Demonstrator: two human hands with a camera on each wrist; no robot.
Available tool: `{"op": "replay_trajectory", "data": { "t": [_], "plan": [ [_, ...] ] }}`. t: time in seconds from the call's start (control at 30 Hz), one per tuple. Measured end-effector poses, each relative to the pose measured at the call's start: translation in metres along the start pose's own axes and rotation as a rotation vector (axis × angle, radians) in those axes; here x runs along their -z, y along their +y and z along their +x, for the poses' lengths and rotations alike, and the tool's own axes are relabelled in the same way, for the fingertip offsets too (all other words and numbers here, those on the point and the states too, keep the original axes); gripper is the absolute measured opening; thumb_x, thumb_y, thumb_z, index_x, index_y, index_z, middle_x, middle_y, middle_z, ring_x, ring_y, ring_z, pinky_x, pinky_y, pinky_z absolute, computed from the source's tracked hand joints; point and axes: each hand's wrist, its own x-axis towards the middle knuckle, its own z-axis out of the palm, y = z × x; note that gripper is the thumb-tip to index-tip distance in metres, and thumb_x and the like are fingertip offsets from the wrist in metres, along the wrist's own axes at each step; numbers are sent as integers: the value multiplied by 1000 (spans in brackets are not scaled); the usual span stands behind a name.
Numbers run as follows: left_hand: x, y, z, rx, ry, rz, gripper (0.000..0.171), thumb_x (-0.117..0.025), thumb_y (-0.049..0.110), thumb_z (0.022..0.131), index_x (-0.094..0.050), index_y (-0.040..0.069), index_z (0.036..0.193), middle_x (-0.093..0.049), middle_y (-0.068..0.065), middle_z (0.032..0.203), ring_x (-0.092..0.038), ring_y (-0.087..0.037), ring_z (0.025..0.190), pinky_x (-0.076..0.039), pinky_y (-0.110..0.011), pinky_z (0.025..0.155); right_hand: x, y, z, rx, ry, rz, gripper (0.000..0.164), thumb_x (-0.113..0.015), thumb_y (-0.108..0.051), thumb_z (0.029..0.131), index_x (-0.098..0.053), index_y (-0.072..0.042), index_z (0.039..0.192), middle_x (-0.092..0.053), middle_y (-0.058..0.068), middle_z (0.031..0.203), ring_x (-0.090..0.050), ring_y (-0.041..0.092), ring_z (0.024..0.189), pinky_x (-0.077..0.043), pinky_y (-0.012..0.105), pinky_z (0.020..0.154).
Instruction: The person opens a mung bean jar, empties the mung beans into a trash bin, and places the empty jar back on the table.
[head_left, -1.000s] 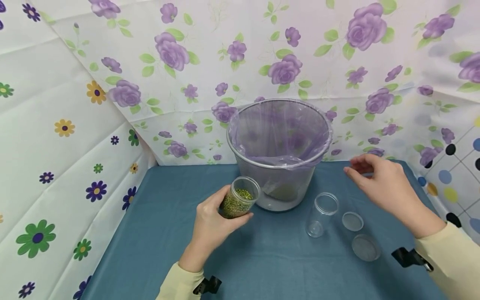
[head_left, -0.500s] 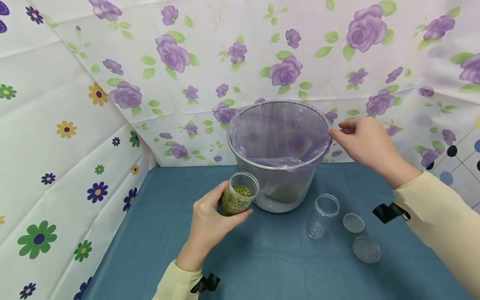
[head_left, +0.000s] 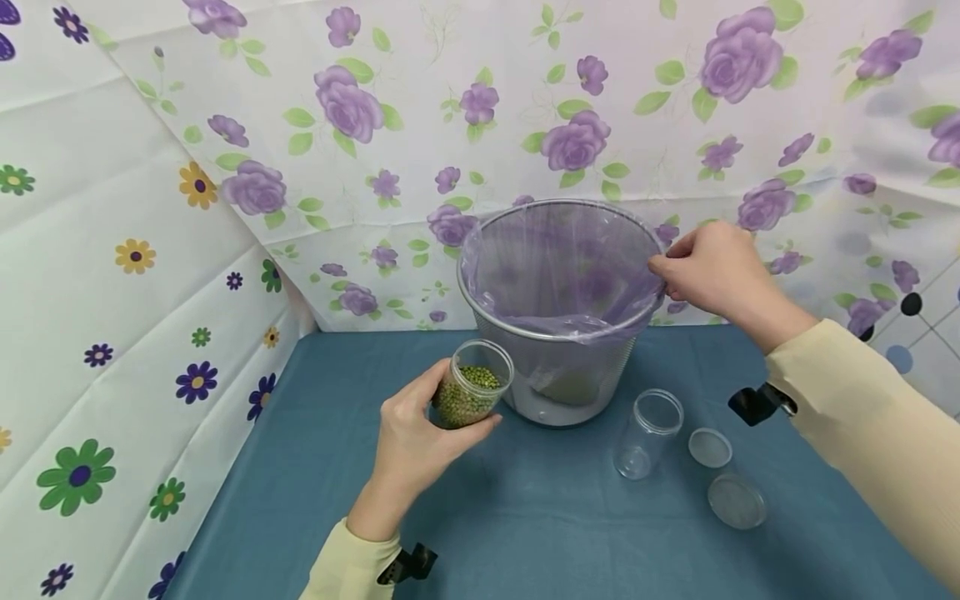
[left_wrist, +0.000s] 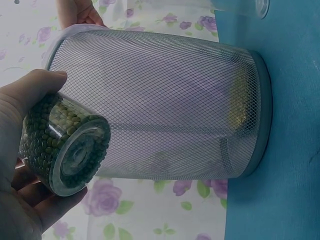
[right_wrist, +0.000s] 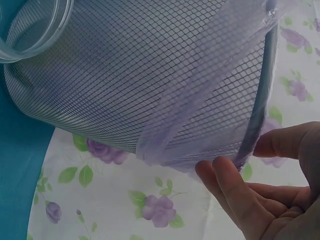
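"What's that along the far side?"

"A flowered sheet (head_left: 420, 108), hung behind the blue table (head_left: 525, 542)."

"And the bin (head_left: 588, 360)?"

"Upright at the far middle of the table, all mesh. A purple liner (head_left: 566, 267) lines it and folds out over the rim. Something yellowish (head_left: 570, 387) lies low inside; I can't make out what."

"I see a cream sleeve (head_left: 862, 433) reaching in from the right."

"That leads to the right hand (head_left: 712, 267). Its thumb and fingers are drawn in close, pinching the liner at the right side of the rim."

"The left hand (head_left: 412, 442)?"

"Curled round a jar (head_left: 459, 400), thumb on one side, fingers on the other. It holds the jar up off the table, near and to the left of the bin, tilted with its mouth to the right."

"Another jar on the right, too."

"Yes, the second jar (head_left: 647, 442), clear, upright on the table."

"And those two discs?"

"Clear lids, lying flat to the right of it: the larger lid (head_left: 737, 501) near, the smaller lid (head_left: 710, 448) far."

"What's in the held jar?"

"Small green beans (head_left: 480, 377), some way below the mouth."
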Motion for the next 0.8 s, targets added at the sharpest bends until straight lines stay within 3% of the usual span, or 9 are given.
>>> {"op": "replay_trajectory", "data": {
  "t": [0.1, 0.27, 0.57, 0.8],
  "plan": [
    [1, -1, 1, -2, -2, 1, 72, -81, 44, 66, -52, 28, 129, -66, 8, 109, -63, -6, 98, -55, -31, 79, 0, 0, 2, 0, 4, -12, 38, -53, -39, 88, -75, -9, 83, -69, 3, 63, -58, 20, 54, -40, 33, 47],
    [3, -1, 4, -10, 4, 12, 72, -81, 45, 66, -52, 27, 130, -66, 7, 109, -63, -6, 98, -55, -30, 79, 0, 0, 6, 5, -7, -15, 32, -54, -29, 87, -76, -5, 83, -71, 7, 68, -63, 17, 56, -44, 33, 47],
    [12, 2, 15, -27, 11, 34, 70, -81, 44, 65, -53, 30, 128, -66, 10, 105, -63, -4, 96, -54, -28, 78, 0, 1, 8, -17, -5, 19, 28, -59, -24, 83, -75, -3, 73, -70, 6, 62, -67, 17, 56, -47, 31, 48],
    [30, 7, 31, -68, 33, 94, 70, -81, 45, 65, -54, 30, 127, -66, 9, 102, -63, -3, 91, -55, -26, 73, -6, -3, 11, -14, 30, -22, 34, -55, -16, 77, -48, -12, 44, -61, 5, 46, -60, 21, 45, -36, 29, 39]
  ]
}}
